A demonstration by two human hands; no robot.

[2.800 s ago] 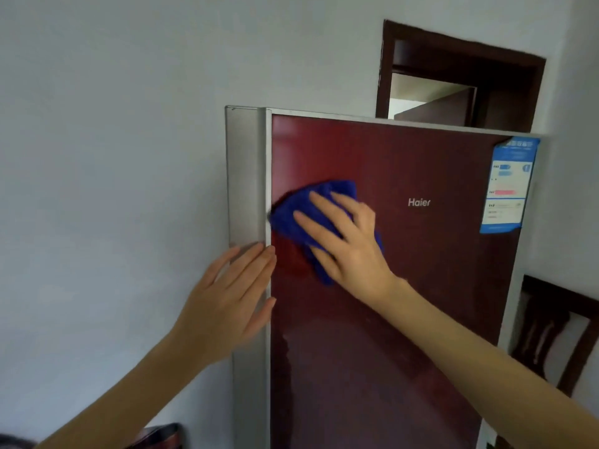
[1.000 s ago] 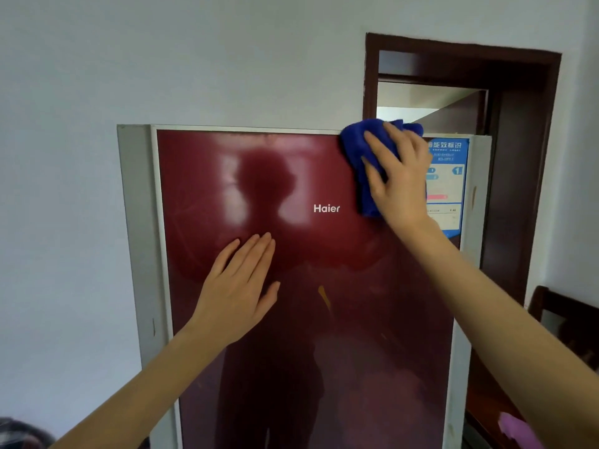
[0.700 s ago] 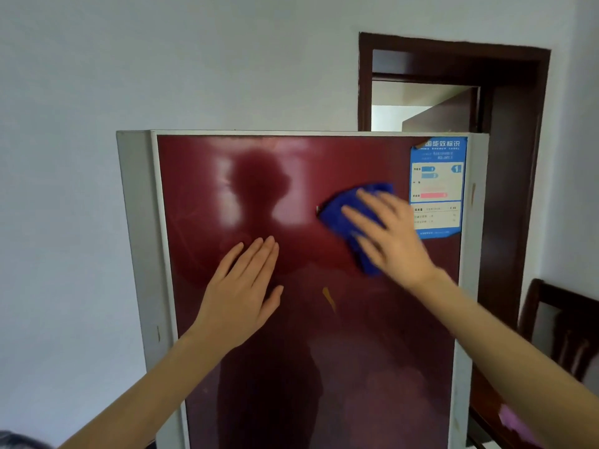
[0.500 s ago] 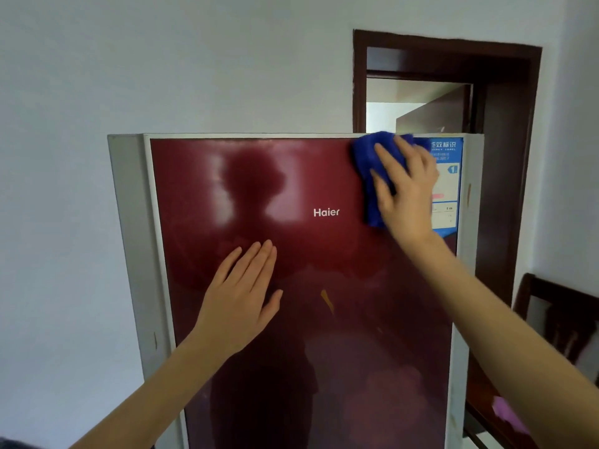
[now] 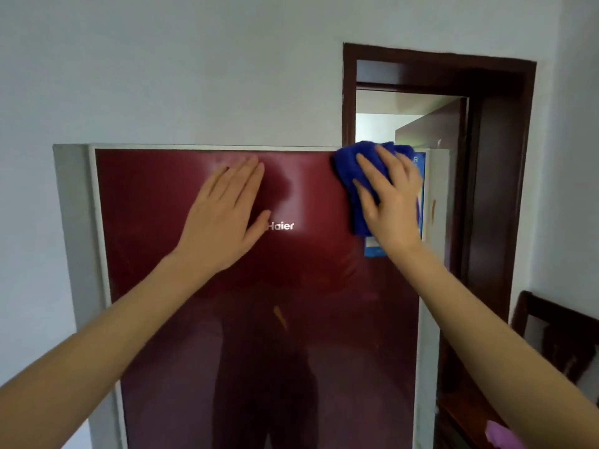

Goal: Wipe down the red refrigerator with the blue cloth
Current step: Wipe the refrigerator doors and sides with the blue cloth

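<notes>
Both arms stretched forward and up, forearms bare. Left hand [image 5: 223, 215] flat, palm forward, fingers straight and together, thumb out to the right. Right hand [image 5: 392, 202] slightly higher, fingers spread, near straight, pressing flat.

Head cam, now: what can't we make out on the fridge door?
Head view only.
- Blue label: mostly behind right hand and blue cloth; text unreadable.
- Haier logo: first letter partly under left hand.
- Lower part of the refrigerator: cut off by the bottom frame edge.
</notes>
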